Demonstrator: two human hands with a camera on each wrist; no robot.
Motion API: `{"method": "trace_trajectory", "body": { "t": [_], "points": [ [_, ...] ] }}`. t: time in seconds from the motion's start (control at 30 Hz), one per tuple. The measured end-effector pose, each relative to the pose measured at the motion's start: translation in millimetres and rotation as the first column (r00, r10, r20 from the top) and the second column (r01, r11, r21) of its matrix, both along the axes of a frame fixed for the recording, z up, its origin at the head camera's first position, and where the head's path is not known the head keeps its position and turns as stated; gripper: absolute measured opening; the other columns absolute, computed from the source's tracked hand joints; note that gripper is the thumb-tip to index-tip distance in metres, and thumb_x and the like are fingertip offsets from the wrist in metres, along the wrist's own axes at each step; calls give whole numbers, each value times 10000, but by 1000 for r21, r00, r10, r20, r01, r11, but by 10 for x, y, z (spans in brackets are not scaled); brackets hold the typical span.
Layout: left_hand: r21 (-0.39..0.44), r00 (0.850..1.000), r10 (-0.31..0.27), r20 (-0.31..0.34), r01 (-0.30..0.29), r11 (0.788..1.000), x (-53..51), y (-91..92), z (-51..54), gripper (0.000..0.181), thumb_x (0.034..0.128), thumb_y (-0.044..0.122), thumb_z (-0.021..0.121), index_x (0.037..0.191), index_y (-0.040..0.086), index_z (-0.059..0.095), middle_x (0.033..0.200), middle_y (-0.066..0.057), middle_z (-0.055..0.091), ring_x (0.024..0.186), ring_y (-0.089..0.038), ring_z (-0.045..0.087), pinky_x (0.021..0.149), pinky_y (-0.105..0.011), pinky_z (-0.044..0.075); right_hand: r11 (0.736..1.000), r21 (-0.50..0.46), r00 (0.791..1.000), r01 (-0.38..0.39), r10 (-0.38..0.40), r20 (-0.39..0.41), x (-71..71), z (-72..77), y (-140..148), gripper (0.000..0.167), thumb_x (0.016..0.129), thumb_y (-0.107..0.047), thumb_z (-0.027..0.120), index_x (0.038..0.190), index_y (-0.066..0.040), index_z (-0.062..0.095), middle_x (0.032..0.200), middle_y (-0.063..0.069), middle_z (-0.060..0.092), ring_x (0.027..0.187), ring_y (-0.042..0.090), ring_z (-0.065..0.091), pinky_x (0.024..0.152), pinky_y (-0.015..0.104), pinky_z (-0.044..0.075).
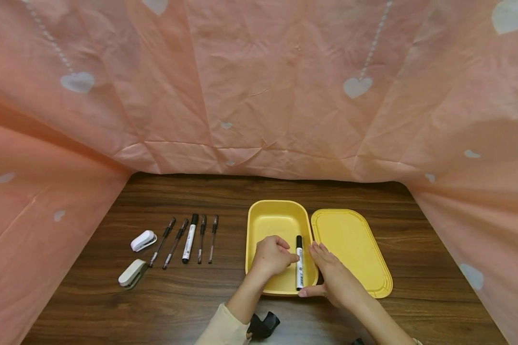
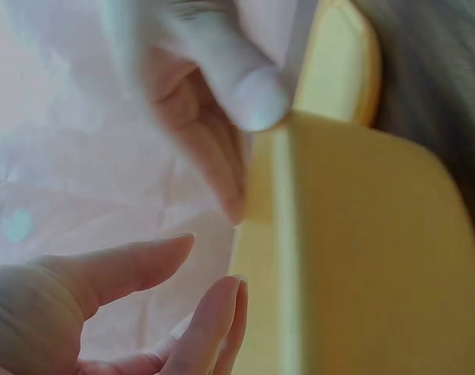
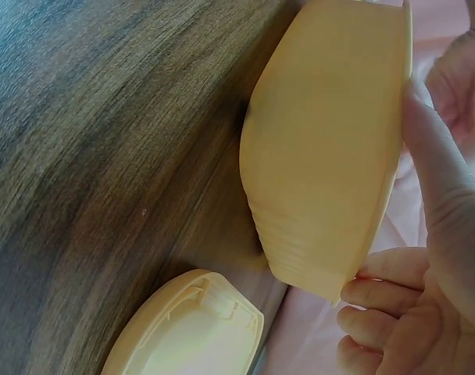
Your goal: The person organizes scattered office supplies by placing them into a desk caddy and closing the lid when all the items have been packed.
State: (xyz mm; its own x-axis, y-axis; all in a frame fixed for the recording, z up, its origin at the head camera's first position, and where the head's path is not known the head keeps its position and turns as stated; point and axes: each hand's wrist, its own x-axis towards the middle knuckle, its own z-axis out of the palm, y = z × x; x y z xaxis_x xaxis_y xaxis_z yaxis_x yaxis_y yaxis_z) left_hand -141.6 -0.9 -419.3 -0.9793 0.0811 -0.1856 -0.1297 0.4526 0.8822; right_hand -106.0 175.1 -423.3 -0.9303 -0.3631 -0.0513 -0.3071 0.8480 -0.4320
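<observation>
Yellow box [image 1: 274, 223], rounded corners, set on a dark wood-grain tabletop [image 1: 177, 311]. Contents: one white marker [image 1: 300, 269] with black cap, lying lengthwise beside the right wall, cap end away from the person. Left hand [image 1: 271, 258]: inside the box, just left of the marker; in the head view the thumb tip meets the barrel's outline, though contact cannot be told; grip loose, thumb and fingers apart in the left wrist view, nothing held between them. Right hand [image 1: 333, 275]: at the near right corner of the box, fingers laid along the right rim, thumb stretched to the near rim by the marker's lower end; grip spread, uncurled. Yellow lid [image 1: 354, 251]: one, flat, just right of the box. Left of the box, well apart, a row: four slim pens [image 1: 201, 239] with black caps, and a second marker [image 1: 190, 239], white and black, standing in order between two pairs of pens. Further left: white stapler [image 1: 143, 240]; nearer the person, cream stapler [image 1: 131, 273]. Surround: pink fabric [image 1: 259, 96] with white hearts. Pale sleeve [image 1: 224, 326] at the left forearm.
</observation>
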Motion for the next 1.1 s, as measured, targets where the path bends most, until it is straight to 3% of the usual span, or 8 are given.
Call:
{"method": "trace_trajectory", "body": {
  "t": [0.3,0.6,0.8,1.1],
  "points": [
    [26,994,66,-86,-64,998,-8,-125,238,315,728,186,831,967,77,657,795,-26,660,661,-122,571,540,-241,458,1000,0,1000,4,-4,-1,-12,1,6,1097,648,-594,750,1434,78,381,1517,268,341,1418,434,305,1111,571,315],
    [75,976,110,-190,-97,992,2,-317,536,311,750,199,819,1005,96,674,884,-51,695,763,-155,674,601,-253,527,1000,11,1000,-4,4,-14,-34,3,18,1102,649,-602,746,1428,87,383,1510,277,346,1413,440,312,1113,570,314],
    [126,967,144,-209,-120,985,40,-463,707,318,775,207,803,1054,125,677,929,-46,692,793,-143,678,596,-256,531,1000,12,1000,4,-4,11,-37,15,11,1126,634,-614,744,1436,83,372,1516,277,333,1420,441,296,1115,574,307],
    [172,933,239,-270,-198,965,98,-722,960,295,779,184,802,1047,155,681,900,-31,692,774,-126,666,591,-246,505,1000,3,1000,0,0,13,-20,23,-6,1130,621,-600,757,1432,88,375,1522,273,325,1420,442,294,1113,579,307]
  ]
}}
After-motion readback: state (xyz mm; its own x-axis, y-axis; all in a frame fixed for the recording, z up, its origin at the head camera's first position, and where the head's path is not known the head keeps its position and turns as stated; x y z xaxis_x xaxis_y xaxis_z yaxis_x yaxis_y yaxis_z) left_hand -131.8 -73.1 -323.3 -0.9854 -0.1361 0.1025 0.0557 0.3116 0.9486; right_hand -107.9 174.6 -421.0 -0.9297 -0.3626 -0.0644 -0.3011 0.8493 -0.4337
